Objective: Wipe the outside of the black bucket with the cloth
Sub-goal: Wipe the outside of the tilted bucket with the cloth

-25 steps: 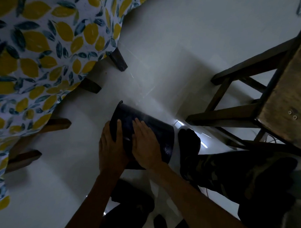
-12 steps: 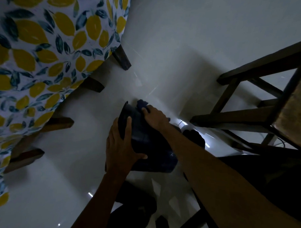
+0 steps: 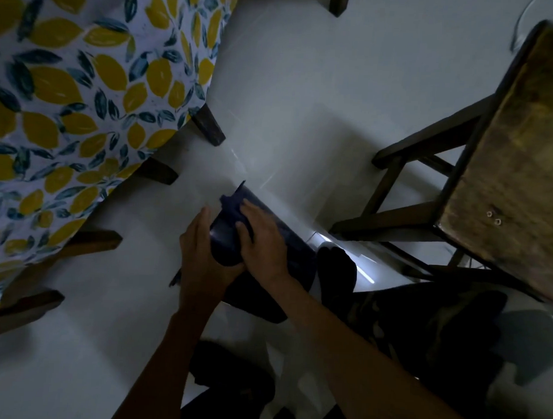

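the grip of the right hand [image 3: 261,237] lies flat, fingers straight, pressing the cloth [image 3: 230,204] onto the black bucket [image 3: 286,241] lying on the floor [image 3: 304,85], the left hand [image 3: 201,257] bracing its 9 o'clock side, mid-wipe; next likely needs turning the bucket.

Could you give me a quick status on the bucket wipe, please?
Left hand steadies black bucket. Right hand presses cloth on its side. Nothing blocking.
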